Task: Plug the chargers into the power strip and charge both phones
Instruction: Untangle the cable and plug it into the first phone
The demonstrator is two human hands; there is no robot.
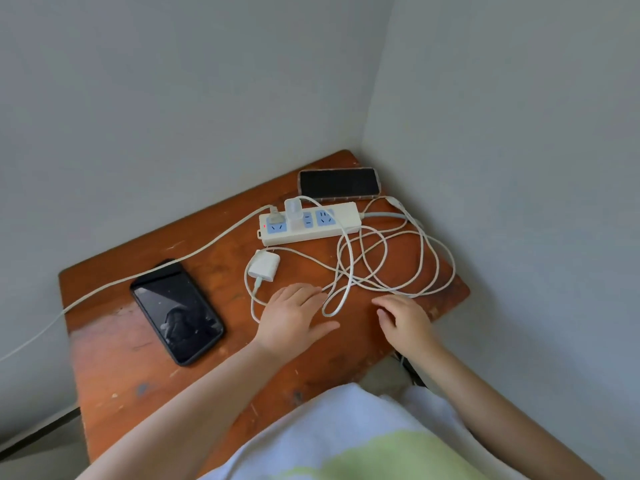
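Bare table [117,358] opens at your near left; tangled cables [384,268] crowd the right, walls box in the strip [308,221].

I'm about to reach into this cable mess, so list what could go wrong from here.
1. The white charging cables lie looped over each other, so pulling one may tighten a knot or drag the loose white charger block.
2. One cable crosses the white power strip; a tug might shift it or loosen the plugged-in white charger.
3. The black phone near the left table edge could get knocked off.
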